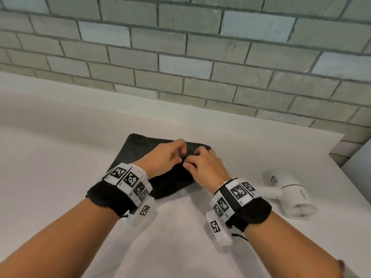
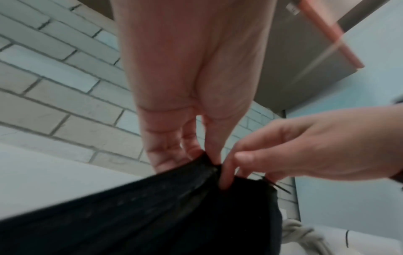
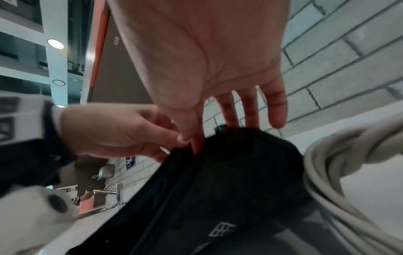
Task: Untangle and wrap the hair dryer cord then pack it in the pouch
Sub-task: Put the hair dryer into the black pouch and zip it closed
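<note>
Pouch (image 1: 138, 155) mouth being worked open on the white counter (image 1: 60, 137), dryer waiting alongside.

The black fabric pouch is lying flat near the counter's middle, and both hands are meeting at its right-hand edge: the left hand (image 1: 162, 155) is pinching the gathered rim between thumb and fingers, while the right hand (image 1: 204, 165) is pinching the fabric just beside it, its other fingers extended over the cloth. The white hair dryer (image 1: 291, 193) is resting to the right, apart from the pouch, with its pale cord (image 3: 327, 163) lying in bundled loops, so wrapping looks finished and packing looks like the step in hand. The next move, by my reading, is calling for the two pinches to be drawn apart until the mouth gapes wide enough for the dryer.
</note>
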Demonstrator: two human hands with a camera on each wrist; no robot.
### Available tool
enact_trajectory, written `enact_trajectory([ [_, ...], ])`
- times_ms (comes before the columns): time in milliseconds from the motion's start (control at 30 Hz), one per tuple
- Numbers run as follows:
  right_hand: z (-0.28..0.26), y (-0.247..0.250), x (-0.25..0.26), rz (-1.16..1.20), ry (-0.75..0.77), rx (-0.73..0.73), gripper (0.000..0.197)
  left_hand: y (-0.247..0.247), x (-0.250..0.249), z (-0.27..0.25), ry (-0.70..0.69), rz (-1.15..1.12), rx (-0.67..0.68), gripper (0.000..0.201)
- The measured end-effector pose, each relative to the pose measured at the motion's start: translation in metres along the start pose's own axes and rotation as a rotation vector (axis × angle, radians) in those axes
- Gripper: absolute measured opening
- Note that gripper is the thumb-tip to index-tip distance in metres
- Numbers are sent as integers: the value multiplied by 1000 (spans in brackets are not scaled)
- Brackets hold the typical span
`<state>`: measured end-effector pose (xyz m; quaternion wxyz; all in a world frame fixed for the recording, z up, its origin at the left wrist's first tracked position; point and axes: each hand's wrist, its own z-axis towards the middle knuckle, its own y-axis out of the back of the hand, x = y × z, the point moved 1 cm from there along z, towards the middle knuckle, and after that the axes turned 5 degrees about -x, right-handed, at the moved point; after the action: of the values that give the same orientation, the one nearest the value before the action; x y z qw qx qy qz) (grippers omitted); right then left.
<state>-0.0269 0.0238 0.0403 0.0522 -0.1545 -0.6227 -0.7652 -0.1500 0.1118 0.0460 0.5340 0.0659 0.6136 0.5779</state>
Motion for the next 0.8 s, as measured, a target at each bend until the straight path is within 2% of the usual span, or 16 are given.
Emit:
enact_trajectory([
  [100,4,2,-4,46,-12,-67,21,3,-7,-7,-82,113,-41,21],
  [167,6,5,-12,101,-4,-87,28,6,1,-13,-13,198,22,26],
  [233,6,14,-23,212,-21,-152,33,10,17,-22,114,292,128,21],
  [300,8,23,-35,289,27,-199,33,14,31,-33,224,351,188,29],
  [433,16,25,-56,264,94,-228,38,16,41,-42,273,371,6,44],
  [500,19,21,-68,265,75,-246,37,14,44,-42,303,362,11,54],
  [633,17,15,-94,226,4,-193,40,11,45,-43,374,340,65,71],
  [733,7,3,-106,82,-20,-7,41,4,39,-36,369,311,71,77],
  [800,1,2,-103,91,-22,-30,39,0,36,-30,382,306,39,78],
])
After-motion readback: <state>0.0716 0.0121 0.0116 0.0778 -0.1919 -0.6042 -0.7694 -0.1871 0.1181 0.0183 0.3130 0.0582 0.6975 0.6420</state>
